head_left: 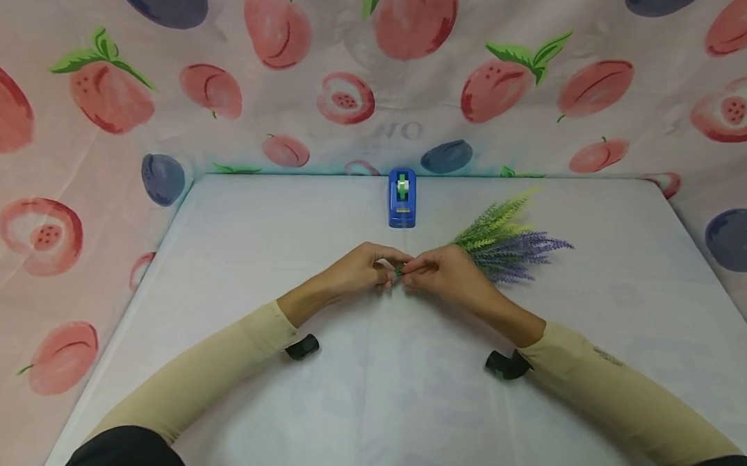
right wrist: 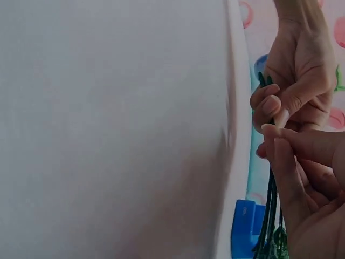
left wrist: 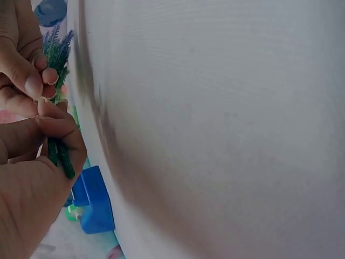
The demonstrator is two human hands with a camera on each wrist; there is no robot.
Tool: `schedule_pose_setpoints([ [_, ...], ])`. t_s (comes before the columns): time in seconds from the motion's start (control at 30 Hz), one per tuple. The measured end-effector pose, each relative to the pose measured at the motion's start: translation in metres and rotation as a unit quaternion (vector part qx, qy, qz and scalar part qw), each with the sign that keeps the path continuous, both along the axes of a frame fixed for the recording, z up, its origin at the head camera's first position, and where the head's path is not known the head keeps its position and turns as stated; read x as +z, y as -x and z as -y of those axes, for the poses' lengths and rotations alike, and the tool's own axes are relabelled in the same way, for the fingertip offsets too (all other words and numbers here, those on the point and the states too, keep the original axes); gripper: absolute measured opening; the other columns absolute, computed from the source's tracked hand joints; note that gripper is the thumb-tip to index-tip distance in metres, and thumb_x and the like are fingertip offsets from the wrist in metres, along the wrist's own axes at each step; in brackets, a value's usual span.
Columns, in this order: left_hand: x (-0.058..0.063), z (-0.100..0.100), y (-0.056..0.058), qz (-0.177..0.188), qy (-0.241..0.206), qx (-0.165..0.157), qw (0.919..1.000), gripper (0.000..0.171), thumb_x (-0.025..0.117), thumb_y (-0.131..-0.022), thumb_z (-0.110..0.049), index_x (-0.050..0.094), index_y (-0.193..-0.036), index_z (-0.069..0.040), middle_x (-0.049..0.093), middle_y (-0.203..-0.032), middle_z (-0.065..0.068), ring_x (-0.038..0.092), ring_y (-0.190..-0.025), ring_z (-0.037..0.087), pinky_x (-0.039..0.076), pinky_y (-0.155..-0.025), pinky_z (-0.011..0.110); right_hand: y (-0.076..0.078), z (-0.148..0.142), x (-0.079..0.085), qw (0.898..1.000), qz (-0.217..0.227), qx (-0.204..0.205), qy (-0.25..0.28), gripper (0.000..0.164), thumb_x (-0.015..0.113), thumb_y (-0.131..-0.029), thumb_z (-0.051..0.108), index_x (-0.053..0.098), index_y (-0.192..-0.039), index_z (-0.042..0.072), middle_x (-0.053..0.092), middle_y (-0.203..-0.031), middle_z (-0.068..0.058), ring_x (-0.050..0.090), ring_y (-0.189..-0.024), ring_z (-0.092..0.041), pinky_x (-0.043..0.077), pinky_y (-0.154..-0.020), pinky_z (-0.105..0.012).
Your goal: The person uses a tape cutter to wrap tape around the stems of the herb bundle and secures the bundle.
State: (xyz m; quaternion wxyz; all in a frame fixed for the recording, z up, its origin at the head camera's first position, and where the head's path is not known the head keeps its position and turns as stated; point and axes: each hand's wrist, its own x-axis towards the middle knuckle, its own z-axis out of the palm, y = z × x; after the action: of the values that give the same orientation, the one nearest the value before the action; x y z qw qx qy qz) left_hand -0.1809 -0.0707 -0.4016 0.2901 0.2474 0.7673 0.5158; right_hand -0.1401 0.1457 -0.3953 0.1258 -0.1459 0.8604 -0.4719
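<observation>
A bunch of artificial lavender, with yellow-green and purple sprigs, lies to the right with its flower heads pointing away. My left hand grips the bunch near the bottom of its stems; two green stem ends stick out past its curled fingers in the left wrist view. Close beside it, my right hand pinches the stems with thumb and fingertips. In the right wrist view, the dark green stems run down behind the right fingers. Whether a strip of tape sits between the fingertips, I cannot tell.
A blue tape dispenser with a green core stands beyond the hands, near the back edge of the white-covered table. Fruit-patterned cloth hangs behind and at the sides. Black wrist devices sit under both sleeves.
</observation>
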Motion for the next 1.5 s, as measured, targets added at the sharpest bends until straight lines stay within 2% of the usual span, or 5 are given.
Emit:
schedule_pose_setpoints([
  [0.3,0.003,0.001,0.000,0.043,-0.045,0.031,0.9976,0.042,0.044,-0.091,0.017,0.049,-0.130,0.000,0.067,-0.115,0.019,0.064,-0.078,0.023,0.050,-0.073,0.031,0.001,0.012,0.001,0.966,-0.217,-0.014,-0.137,0.008,0.076,-0.093,0.013,0.080,-0.099,0.010,0.063,-0.091,-0.003,0.062,-0.072,-0.013,0.047,-0.061,-0.029],
  [0.53,0.005,0.004,0.001,0.052,-0.044,0.041,0.9968,0.039,0.051,-0.095,0.012,0.045,-0.131,-0.003,0.066,-0.115,0.019,0.064,-0.081,0.024,0.051,-0.076,0.036,0.001,0.015,-0.001,0.943,-0.287,-0.037,-0.167,0.020,0.076,-0.093,0.017,0.074,-0.113,0.012,0.065,-0.095,-0.002,0.055,-0.062,-0.013,0.041,-0.050,-0.029],
  [0.83,0.003,0.005,0.003,0.062,-0.041,0.042,0.9963,0.041,0.050,-0.095,0.013,0.042,-0.133,-0.001,0.067,-0.114,0.017,0.066,-0.082,0.026,0.051,-0.075,0.036,0.006,0.001,0.004,0.922,-0.305,0.046,-0.236,0.011,0.077,-0.090,0.021,0.078,-0.099,0.016,0.060,-0.099,0.000,0.044,-0.056,-0.009,0.037,-0.046,-0.027],
  [1.03,0.003,0.005,0.006,0.066,-0.039,0.037,0.9963,0.041,0.050,-0.095,0.013,0.047,-0.134,0.003,0.068,-0.112,0.019,0.065,-0.084,0.033,0.048,-0.071,0.034,0.008,-0.007,-0.001,0.897,-0.353,0.037,-0.263,0.022,0.090,-0.078,0.023,0.078,-0.095,0.017,0.068,-0.094,0.000,0.052,-0.084,-0.021,0.047,-0.070,-0.035],
  [1.5,0.000,0.005,0.006,-0.001,0.003,0.055,0.9985,0.029,0.063,-0.093,0.006,0.061,-0.122,0.005,0.066,-0.100,0.012,0.068,-0.086,0.024,0.055,-0.077,0.030,0.007,-0.014,-0.002,0.908,-0.341,0.036,-0.241,0.018,0.088,-0.081,0.019,0.081,-0.098,0.016,0.073,-0.090,0.000,0.067,-0.078,-0.018,0.054,-0.073,-0.041],
])
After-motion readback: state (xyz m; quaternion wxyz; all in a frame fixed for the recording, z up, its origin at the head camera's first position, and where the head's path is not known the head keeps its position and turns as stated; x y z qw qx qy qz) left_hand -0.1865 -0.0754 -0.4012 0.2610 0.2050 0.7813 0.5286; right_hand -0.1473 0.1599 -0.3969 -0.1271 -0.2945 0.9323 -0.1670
